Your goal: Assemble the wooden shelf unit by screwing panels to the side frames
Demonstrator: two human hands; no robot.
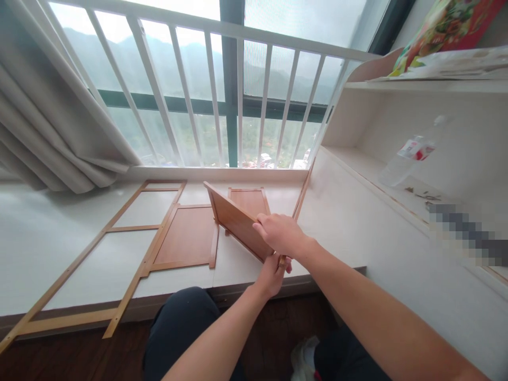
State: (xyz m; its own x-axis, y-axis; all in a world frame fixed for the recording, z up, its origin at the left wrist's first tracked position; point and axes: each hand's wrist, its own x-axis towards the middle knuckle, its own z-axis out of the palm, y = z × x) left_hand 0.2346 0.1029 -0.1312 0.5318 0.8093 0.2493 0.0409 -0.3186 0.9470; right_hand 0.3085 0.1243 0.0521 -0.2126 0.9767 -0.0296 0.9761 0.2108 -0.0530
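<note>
A brown framed wooden panel (240,222) is held tilted up above the white window ledge, its far corner raised. My right hand (280,233) is closed on its right-hand edge. Below it, my left hand (273,275) wraps round the panel's near lower corner, some fingers hidden. Left of the held panel, another framed panel (184,238) lies flat against a long ladder-like wooden frame (133,228). Partly behind the held panel rests a smaller panel (249,200). A narrow wooden piece (304,193) leans against the cabinet side on the right.
The frame's near end sticks out past the front edge of the ledge (178,283). A white railing (240,106) stands at the back, with a grey curtain (59,116) at left. On the right, a shelf holds a plastic bottle (408,156); a colourful bag (448,32) lies above.
</note>
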